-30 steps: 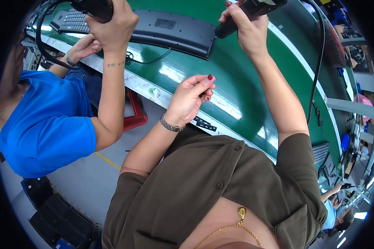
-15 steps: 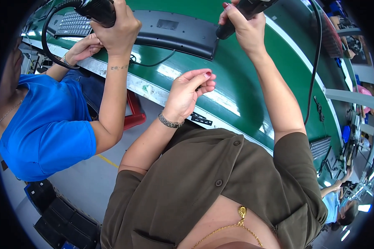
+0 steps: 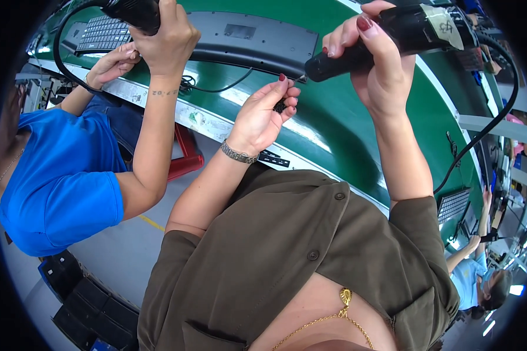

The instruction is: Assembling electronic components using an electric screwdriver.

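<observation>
My right hand (image 3: 386, 73) is wrapped round a black electric screwdriver (image 3: 418, 32) with a strip of tape on its body. It lies nearly level, and its thin bit points left at my left hand (image 3: 257, 120). Curled fingers of that hand hold a cluster of small black screws (image 3: 280, 106); thumb and forefinger meet beside the bit's tip. Whether a screw sits on the bit is too small to tell. Just beyond my hands, a black keyboard (image 3: 263, 38) rests underside up on the green bench (image 3: 328, 140), its cable trailing toward me.
At my left a co-worker in a blue shirt (image 3: 70, 181) holds another black screwdriver (image 3: 132, 14) beside a keyboard (image 3: 102, 36) with its keys showing. My screwdriver's black cord (image 3: 492, 131) loops down on the right. Another keyboard (image 3: 452, 205) lies further right. A red stool (image 3: 184, 155) stands under the bench.
My right hand has brought the screwdriver down and nearer, turning it more level, its bit now at my left fingertips. My left hand has risen slightly, and the screws show more.
</observation>
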Motion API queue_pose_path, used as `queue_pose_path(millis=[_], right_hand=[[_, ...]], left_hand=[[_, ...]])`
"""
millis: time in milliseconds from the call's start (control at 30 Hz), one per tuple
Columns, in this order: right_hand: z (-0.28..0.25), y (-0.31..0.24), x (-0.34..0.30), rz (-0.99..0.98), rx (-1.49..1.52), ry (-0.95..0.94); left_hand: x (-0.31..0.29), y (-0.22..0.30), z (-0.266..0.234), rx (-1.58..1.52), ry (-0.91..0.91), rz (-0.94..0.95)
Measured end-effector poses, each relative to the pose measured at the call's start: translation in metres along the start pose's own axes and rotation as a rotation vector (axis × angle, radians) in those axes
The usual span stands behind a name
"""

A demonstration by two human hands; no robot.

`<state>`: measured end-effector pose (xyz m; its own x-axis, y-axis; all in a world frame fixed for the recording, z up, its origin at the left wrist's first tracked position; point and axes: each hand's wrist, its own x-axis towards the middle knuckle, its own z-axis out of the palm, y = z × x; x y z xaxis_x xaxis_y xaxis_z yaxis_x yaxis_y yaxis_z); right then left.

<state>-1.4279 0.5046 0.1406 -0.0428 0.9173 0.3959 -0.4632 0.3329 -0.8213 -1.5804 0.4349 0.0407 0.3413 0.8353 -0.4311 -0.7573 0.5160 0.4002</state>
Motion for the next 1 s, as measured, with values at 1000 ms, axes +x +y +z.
queue_pose_path(millis=[1000], right_hand=[[-0.336, -0.237, -0.187, 0.03, -0.191, 0.065]], left_hand=[[-0.063, -0.397, 0.21, 0.186, -0.066, -0.026]])
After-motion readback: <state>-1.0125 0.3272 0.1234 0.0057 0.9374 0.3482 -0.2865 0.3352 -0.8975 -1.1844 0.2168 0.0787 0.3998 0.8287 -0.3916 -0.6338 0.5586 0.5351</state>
